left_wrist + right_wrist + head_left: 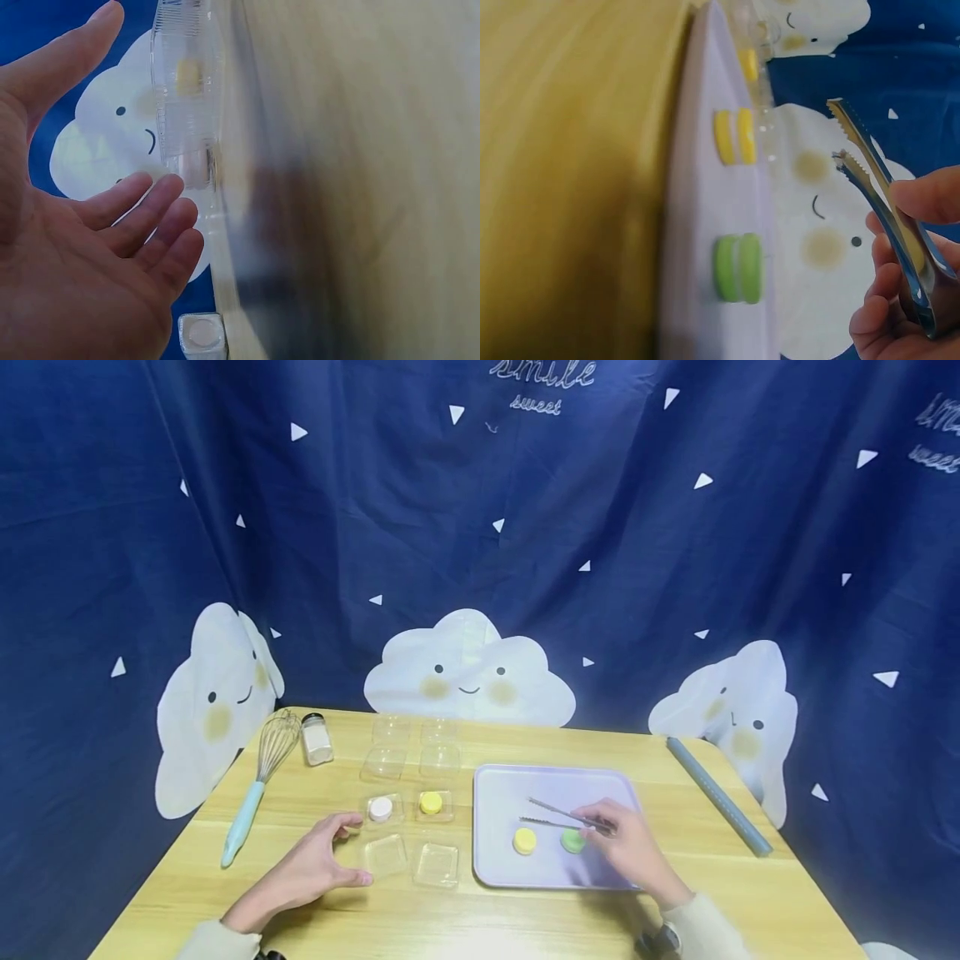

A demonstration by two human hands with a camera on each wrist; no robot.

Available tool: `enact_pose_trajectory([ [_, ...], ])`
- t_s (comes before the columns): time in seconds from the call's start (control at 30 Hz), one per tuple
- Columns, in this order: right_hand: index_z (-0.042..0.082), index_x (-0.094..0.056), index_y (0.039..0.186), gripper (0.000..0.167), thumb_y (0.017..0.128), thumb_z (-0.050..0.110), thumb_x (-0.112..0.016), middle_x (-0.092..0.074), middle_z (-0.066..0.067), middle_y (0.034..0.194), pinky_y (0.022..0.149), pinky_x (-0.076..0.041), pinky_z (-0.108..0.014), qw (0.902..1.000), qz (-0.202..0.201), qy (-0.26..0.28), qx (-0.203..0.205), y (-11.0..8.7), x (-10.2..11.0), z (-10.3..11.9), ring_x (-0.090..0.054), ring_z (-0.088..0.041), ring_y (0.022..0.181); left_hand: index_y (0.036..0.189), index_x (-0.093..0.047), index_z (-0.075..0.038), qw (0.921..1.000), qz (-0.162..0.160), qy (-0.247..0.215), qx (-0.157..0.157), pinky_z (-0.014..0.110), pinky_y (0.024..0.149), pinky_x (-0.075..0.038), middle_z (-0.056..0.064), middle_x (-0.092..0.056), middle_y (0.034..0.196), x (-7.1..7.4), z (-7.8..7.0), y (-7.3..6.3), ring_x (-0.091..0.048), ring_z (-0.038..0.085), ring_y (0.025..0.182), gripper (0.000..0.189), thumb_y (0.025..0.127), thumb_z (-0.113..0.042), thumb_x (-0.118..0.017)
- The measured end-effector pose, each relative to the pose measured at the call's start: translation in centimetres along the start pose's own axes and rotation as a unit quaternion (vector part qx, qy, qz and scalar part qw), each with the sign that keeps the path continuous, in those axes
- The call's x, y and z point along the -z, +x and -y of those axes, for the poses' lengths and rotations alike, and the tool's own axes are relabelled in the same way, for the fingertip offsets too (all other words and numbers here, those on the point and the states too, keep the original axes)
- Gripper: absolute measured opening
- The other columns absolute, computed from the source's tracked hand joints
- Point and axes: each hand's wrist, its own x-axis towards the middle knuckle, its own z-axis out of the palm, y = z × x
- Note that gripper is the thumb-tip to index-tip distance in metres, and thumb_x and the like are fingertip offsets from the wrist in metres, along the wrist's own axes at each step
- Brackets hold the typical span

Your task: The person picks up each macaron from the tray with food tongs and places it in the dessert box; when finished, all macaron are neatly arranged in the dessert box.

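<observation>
Over the lilac tray [495,785], my right hand [626,843] holds metal tongs [885,202], their serrated tips apart with nothing between them. Below the tongs on the tray lie a yellow macaron [735,137] and a green macaron [739,268], the green one partly covered by the hand in the head view. My left hand [318,864], thumb and fingers spread, is beside the small clear plastic boxes and grips nothing. One box holds a white macaron [380,809], another a yellow macaron [431,802]. The clear box [386,857] nearest my left thumb shows nothing inside.
A whisk [258,789] with a light blue handle and a black-capped jar [317,741] lie at the left. Clear lids [439,760] stand up behind the boxes. At the right edge lies a grey-blue rod [718,797]. A dark blue curtain [480,527] surrounds the table.
</observation>
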Motion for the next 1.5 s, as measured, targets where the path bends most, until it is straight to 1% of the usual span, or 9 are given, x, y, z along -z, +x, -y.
enact_pose_trajectory([
  [0.2,0.019,-0.078,0.100,0.027,0.078,0.003,-0.079,-0.075,0.005,0.094,0.085,-0.059,-0.024,0.9993,0.019,-0.032,-0.003,-0.9,-0.5,-0.2,-0.067,-0.003,0.089,0.141,-0.050,0.000,1.0000,0.004,0.003,-0.004,0.059,0.107,-0.048,0.015,-0.059,0.138,-0.6,0.2,0.0,-0.057,0.035,0.126,0.098,0.063,-0.042,-0.093],
  [0.4,0.019,-0.077,0.102,0.026,0.080,0.005,-0.078,-0.075,0.005,0.096,0.087,-0.058,-0.026,0.9986,0.039,-0.035,0.002,-1.1,-1.1,-0.6,-0.067,-0.004,0.091,0.138,-0.052,0.004,0.9997,0.013,0.007,-0.017,0.058,0.106,-0.049,0.018,-0.058,0.136,-1.0,0.1,0.0,-0.056,0.036,0.124,0.097,0.063,-0.040,-0.094],
  [0.53,0.019,-0.077,0.102,0.026,0.079,0.005,-0.078,-0.074,0.007,0.096,0.086,-0.059,-0.026,0.9978,0.041,-0.048,0.019,-1.1,-1.4,-1.2,-0.067,-0.004,0.091,0.137,-0.053,0.004,0.9996,0.010,0.017,-0.022,0.058,0.105,-0.049,0.018,-0.060,0.134,-1.0,0.0,0.2,-0.058,0.035,0.123,0.096,0.062,-0.040,-0.094],
  [0.77,0.017,-0.077,0.101,0.025,0.079,0.006,-0.078,-0.074,0.009,0.096,0.085,-0.057,-0.026,0.9961,0.049,-0.070,0.021,-1.0,-1.6,-1.4,-0.067,-0.006,0.090,0.135,-0.056,0.000,0.9993,0.004,0.026,-0.025,0.053,0.104,-0.051,0.011,-0.063,0.129,-1.0,-0.1,0.5,-0.060,0.029,0.119,0.089,0.063,-0.038,-0.094],
  [0.93,0.017,-0.077,0.101,0.024,0.079,0.008,-0.078,-0.074,0.008,0.097,0.087,-0.058,-0.028,0.9944,0.056,-0.087,0.017,-0.9,-1.7,-1.5,-0.069,-0.010,0.092,0.135,-0.056,-0.002,0.9985,0.004,0.034,-0.043,0.050,0.100,-0.053,0.008,-0.065,0.124,-0.8,-0.1,0.4,-0.060,0.026,0.115,0.087,0.066,-0.038,-0.093],
  [1.07,0.018,-0.077,0.102,0.024,0.080,0.010,-0.079,-0.074,0.009,0.097,0.086,-0.058,-0.027,0.9935,0.061,-0.095,0.011,-1.0,-1.8,-1.8,-0.069,-0.011,0.091,0.137,-0.055,-0.001,0.9980,0.009,0.031,-0.055,0.051,0.099,-0.054,0.010,-0.066,0.124,-0.7,-0.1,0.1,-0.060,0.027,0.115,0.088,0.065,-0.037,-0.092],
  [1.23,0.017,-0.077,0.102,0.023,0.079,0.013,-0.081,-0.074,0.009,0.098,0.085,-0.058,-0.026,0.9934,0.063,-0.094,0.019,-1.1,-2.0,-2.1,-0.069,-0.010,0.091,0.137,-0.055,-0.003,0.9984,0.013,0.022,-0.051,0.054,0.101,-0.052,0.010,-0.066,0.125,-0.8,0.1,0.2,-0.060,0.027,0.116,0.090,0.063,-0.038,-0.093],
  [1.37,0.016,-0.077,0.101,0.023,0.079,0.015,-0.083,-0.074,0.007,0.097,0.082,-0.058,-0.025,0.9938,0.061,-0.088,0.031,-1.1,-2.1,-1.9,-0.068,-0.008,0.089,0.135,-0.057,-0.005,0.9985,0.013,0.023,-0.047,0.048,0.100,-0.053,0.007,-0.066,0.124,-0.8,0.2,0.3,-0.060,0.025,0.115,0.087,0.064,-0.040,-0.093],
  [1.5,0.016,-0.077,0.098,0.022,0.077,0.014,-0.084,-0.074,0.008,0.095,0.081,-0.057,-0.024,0.9939,0.054,-0.093,0.025,-1.1,-2.5,-1.8,-0.067,-0.006,0.087,0.135,-0.058,-0.006,0.9981,0.014,0.031,-0.052,0.039,0.096,-0.054,0.004,-0.066,0.120,-0.8,0.3,0.3,-0.058,0.021,0.113,0.085,0.065,-0.040,-0.093],
])
